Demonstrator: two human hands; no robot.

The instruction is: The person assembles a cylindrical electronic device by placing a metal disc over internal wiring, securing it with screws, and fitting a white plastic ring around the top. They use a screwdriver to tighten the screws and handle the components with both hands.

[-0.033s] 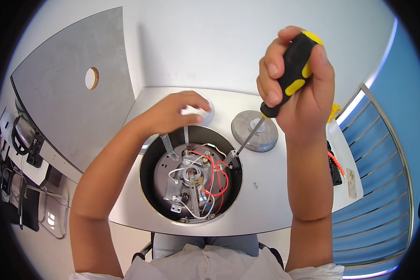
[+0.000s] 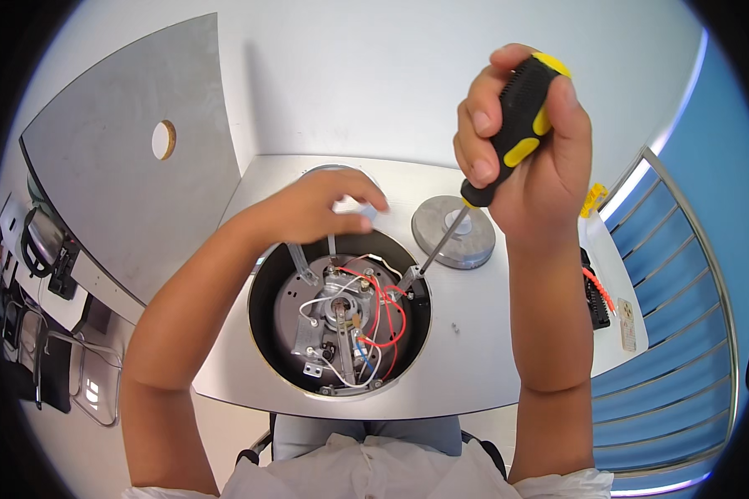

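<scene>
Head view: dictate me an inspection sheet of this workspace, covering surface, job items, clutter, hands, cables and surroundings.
Surface: white tabletop, partly covered.
Job items: open round dark housing; black-and-yellow screwdriver, its tip at a metal bracket.
Clutter: round grey disc, small metal piece, yellow item.
Hands: right hand grips the screwdriver; left hand is open near the housing's far rim, contact unclear.
Cables: red wires, white wires and a blue wire inside the housing.
Surroundings: grey board with a round hole, left; metal railing, right.
</scene>
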